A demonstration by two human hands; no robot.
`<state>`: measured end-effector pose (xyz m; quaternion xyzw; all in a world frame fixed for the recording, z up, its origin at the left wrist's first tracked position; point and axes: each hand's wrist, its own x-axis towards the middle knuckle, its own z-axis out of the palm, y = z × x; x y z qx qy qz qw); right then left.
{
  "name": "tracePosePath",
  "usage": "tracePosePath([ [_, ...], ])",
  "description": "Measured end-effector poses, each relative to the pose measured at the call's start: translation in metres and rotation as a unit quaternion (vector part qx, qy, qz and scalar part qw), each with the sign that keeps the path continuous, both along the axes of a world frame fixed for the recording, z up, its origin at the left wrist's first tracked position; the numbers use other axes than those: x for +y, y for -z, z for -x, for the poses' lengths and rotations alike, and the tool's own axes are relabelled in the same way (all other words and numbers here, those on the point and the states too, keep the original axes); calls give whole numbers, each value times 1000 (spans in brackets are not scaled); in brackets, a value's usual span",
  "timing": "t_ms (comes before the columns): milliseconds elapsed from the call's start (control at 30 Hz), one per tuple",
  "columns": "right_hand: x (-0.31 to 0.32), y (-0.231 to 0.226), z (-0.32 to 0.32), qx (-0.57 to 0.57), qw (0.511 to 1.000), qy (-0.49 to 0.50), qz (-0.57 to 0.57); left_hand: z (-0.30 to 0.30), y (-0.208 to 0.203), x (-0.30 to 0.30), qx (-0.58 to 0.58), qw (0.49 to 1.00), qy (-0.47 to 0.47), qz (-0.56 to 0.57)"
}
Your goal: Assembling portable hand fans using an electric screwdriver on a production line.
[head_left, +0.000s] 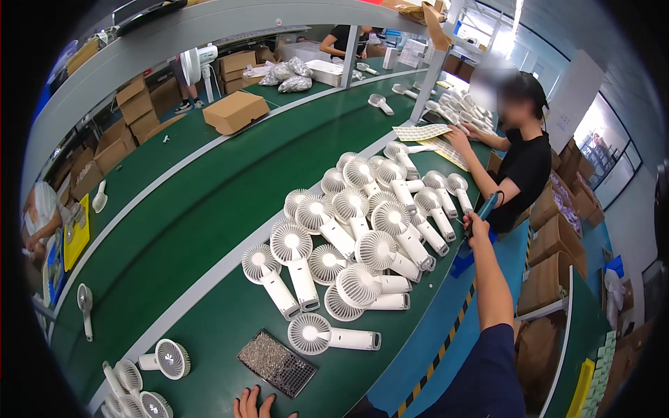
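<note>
- Off the right edge of the counter (209, 320), as I look through the head camera, the slim teal tool (489, 205) is held up in my right hand (477, 228); I cannot tell its exact kind.
- Those fingers are clamped around it, with the arm stretched well out; a wrapped grip like that presumably keeps it steady and away from the pile.
- My left hand (255, 404) is cut off by the lower rim; the fingers I can see are apart, with nothing visible between them, and they lie just beside the tray.
- That black tray (298, 373) lies at a slant near the counter's front, heaped with small metal pieces (270, 352) toward its far left and showing a bare grid toward its near right; I judge it sits there for easy picking.
- Just beyond the tray, one white fan (334, 335) lies flat, its handle pointing right.
- Farther on, a pile of white handheld fans (352, 203) overlaps, many handles angled toward the right edge, perhaps so they come readily to hand.
- At the lower left, a smaller fan cluster (129, 376) sits well apart, which may keep two batches from mixing.
- Past the pile, a co-worker (519, 160) has both hands by yellowish sheets (421, 132); a brown carton (235, 111) rests across the green surface.
</note>
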<state>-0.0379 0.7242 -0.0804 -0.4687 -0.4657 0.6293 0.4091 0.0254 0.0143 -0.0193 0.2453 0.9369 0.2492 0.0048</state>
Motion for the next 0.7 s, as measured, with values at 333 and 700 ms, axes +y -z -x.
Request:
tracePosePath([
  [333, 10, 29, 37, -596, 658, -132, -442, -13, -2, -14, -23, 998, -55, 25],
  [700, -139, -47, -32, -172, 909, -112, -364, 7, -2, -49, -59, 998, -26, -20],
])
